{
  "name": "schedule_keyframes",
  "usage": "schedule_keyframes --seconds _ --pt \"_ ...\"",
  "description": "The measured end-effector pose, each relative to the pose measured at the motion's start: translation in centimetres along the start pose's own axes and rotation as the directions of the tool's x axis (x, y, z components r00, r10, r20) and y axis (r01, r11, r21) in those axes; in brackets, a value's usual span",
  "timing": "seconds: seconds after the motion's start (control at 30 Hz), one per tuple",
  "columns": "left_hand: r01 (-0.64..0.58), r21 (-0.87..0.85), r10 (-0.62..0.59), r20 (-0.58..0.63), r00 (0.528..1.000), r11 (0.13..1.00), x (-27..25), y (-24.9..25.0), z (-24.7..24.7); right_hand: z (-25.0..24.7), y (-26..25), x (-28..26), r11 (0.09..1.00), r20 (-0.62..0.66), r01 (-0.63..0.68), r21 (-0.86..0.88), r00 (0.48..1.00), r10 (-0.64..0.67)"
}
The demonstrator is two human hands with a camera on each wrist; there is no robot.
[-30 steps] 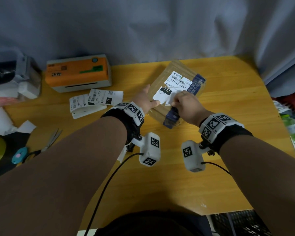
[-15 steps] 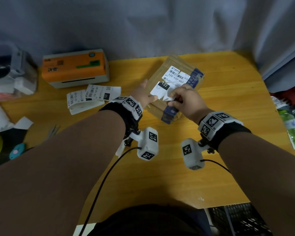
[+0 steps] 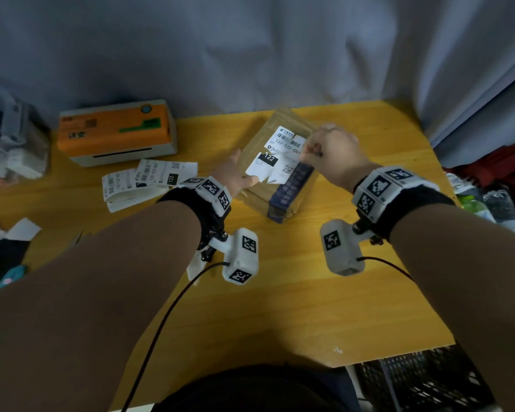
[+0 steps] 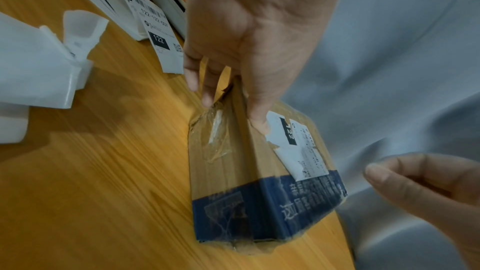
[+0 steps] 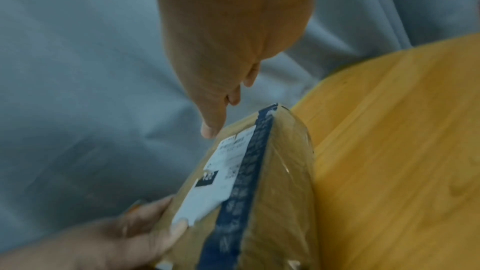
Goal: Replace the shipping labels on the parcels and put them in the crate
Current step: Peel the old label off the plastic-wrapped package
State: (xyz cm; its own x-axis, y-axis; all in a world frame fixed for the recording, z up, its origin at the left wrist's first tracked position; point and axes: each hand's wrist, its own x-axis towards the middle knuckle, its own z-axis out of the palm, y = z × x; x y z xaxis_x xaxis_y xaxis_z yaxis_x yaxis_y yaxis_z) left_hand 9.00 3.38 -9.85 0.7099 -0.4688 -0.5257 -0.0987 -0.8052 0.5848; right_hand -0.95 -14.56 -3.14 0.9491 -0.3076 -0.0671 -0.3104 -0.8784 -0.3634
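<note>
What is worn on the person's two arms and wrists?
Both forearms are bare, without sleeves. Each wrist has a black band carrying white blocks printed with black square code markers. Under the left wrist and the right wrist hangs a white camera housing with the same markers, and a thin black cable leaves each housing.

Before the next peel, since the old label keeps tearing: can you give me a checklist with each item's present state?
1. Parcel flat on the table: ok.
2. Left hand steadies the parcel, thumb on the label's near corner: ok.
3. Label in one piece: not ok, its near edge is ragged and torn.
4. Right hand has a pinch on the label's far end: cannot tell.
5. Fresh labels within reach, left of the parcel: ok.
6. Crate at the table's near right edge: ok.
</note>
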Motion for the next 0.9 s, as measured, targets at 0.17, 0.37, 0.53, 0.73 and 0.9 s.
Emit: schedule_keyframes --seconds 0.17,0.37,0.53,0.73,0.9 --pt "0.017 0.024 -0.016 -0.034 0.999 1.0 0.0 -0.1 0.1 3.0 -1.7 -1.3 0.999 0.149 0.035 -0.006 0.988 -0.034" --pt "0.027 0.033 -0.026 -0.04 0.999 0.999 -0.1 0.3 0.0 4.7 -2.4 -2.0 0.995 0.046 0.062 -0.078 0.997 -0.058" --pt "0.018 0.064 -0.016 -0.03 0.999 0.998 0.0 0.5 -0.2 4.2 -2.8 -1.6 0.992 0.002 0.084 -0.092 0.996 -0.084" --pt "0.022 0.033 -0.022 -0.023 1.0 0.999 0.2 -0.1 -0.3 3.7 -2.5 -1.1 0.996 -0.039 0.046 -0.078 0.998 -0.049" --pt "0.009 0.003 -0.009 -0.013 1.0 1.0 0.2 -0.3 -0.1 3.3 -1.8 -1.0 1.0 -0.085 0.0 -0.018 0.996 -0.002"
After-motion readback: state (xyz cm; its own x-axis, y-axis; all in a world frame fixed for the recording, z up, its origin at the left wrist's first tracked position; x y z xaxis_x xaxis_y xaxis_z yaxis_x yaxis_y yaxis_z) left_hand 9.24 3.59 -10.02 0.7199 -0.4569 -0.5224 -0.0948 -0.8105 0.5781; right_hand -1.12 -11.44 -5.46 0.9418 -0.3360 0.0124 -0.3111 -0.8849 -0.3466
